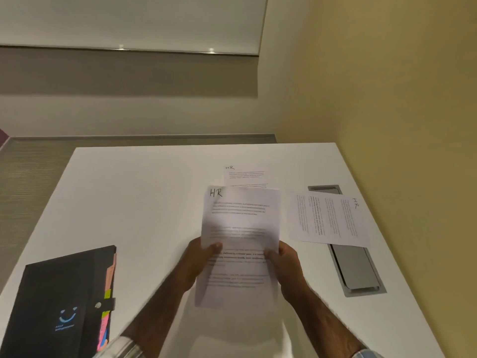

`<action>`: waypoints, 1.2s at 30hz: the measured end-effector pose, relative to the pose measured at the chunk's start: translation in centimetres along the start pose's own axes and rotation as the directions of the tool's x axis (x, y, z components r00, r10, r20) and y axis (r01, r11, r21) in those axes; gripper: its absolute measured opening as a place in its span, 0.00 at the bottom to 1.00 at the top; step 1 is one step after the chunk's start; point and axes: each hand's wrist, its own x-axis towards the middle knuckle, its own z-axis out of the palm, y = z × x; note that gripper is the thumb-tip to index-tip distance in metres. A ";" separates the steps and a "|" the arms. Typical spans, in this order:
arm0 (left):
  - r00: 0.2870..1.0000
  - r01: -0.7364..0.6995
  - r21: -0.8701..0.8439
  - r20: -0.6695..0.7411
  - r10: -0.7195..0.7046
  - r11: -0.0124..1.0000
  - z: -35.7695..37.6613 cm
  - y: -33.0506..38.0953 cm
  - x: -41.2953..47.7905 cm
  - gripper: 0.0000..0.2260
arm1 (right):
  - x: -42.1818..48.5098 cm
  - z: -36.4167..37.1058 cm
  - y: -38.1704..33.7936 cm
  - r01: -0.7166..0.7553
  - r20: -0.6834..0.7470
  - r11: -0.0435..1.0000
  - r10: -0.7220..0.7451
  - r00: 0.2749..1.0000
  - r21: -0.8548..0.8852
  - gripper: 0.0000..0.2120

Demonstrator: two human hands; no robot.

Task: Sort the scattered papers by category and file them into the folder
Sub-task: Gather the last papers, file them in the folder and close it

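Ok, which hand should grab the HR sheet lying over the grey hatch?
The right hand: the hatch sheet lies on its side, while the left hand would cross the held sheet.

You have three papers (240,228) (246,177) (327,218) marked HR, one black folder (64,301), one grey hatch (358,270), one white table (142,202), and two hands, your left hand (204,257) and right hand (284,262).

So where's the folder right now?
In the head view the black folder lies closed on the table's near left corner, left of the left hand, which with the right hand holds an HR sheet.
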 end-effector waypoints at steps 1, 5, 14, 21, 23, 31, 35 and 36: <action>1.000 -0.006 0.009 -0.007 0.006 1.000 0.1 -0.5 0.3 0.17 | 0.6 -0.3 -0.2 0.000 -0.011 1.000 0.000 1.000 -0.026 0.07; 1.000 0.012 -0.075 0.011 -0.012 0.997 0.2 -1.8 0.6 0.12 | 4.0 -2.6 0.1 0.049 -0.151 0.960 -0.094 0.984 -0.275 0.14; 0.989 0.133 -0.131 -0.048 -0.140 0.982 -0.4 -1.5 0.2 0.13 | 10.3 -8.0 6.3 0.192 0.204 0.386 -0.010 0.979 -0.902 0.41; 0.982 0.171 -0.140 -0.050 -0.180 0.975 0.6 -1.1 1.0 0.16 | 4.7 -9.7 13.8 0.422 0.358 0.281 -0.253 0.899 -0.862 0.33; 0.982 0.179 -0.139 -0.036 -0.186 0.974 1.3 -1.0 1.3 0.15 | 2.5 -10.3 15.5 0.432 0.324 0.225 -0.395 0.860 -0.873 0.25; 0.980 0.198 -0.136 -0.005 -0.201 0.971 3.8 -0.5 1.2 0.12 | 3.2 -9.0 10.9 -0.235 -0.519 0.947 0.090 0.850 -0.219 0.29; 0.980 0.199 -0.104 -0.001 -0.201 0.974 4.1 -0.2 0.6 0.11 | 8.4 -8.6 8.0 -0.255 -0.578 0.944 0.331 0.745 0.211 0.34; 0.980 0.200 -0.102 -0.003 -0.201 0.975 4.0 -0.1 0.4 0.11 | 9.3 -8.6 7.7 -0.237 -0.583 0.933 0.355 0.731 0.272 0.32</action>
